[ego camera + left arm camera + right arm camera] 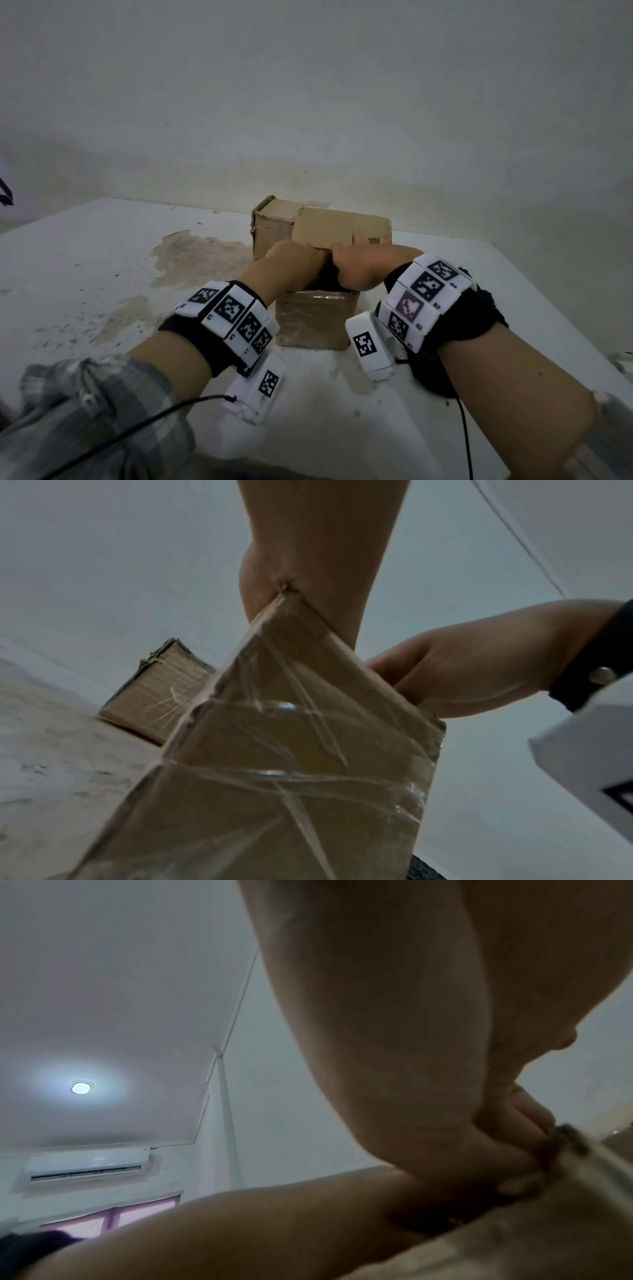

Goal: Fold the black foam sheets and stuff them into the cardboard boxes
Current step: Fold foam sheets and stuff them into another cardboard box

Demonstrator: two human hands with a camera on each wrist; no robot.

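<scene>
A taped cardboard box (317,320) (294,764) stands on the table right in front of me. Black foam sheet (328,278) fills its open top, mostly hidden under both hands. My left hand (295,261) is bunched down into the foam, fingers curled inside the box; the heel of this hand (270,588) sits on the box's corner. My right hand (354,269) (462,674) lies over the foam beside it. Its fingers (514,1123) curl at the far rim against the raised flap (342,228). A second cardboard box (272,233) (161,693) stands behind.
The white table (102,267) has worn brown patches to the left of the boxes. A bare wall stands close behind the table. The table's right edge (582,308) runs diagonally past my right forearm. Cables hang from both wrist bands.
</scene>
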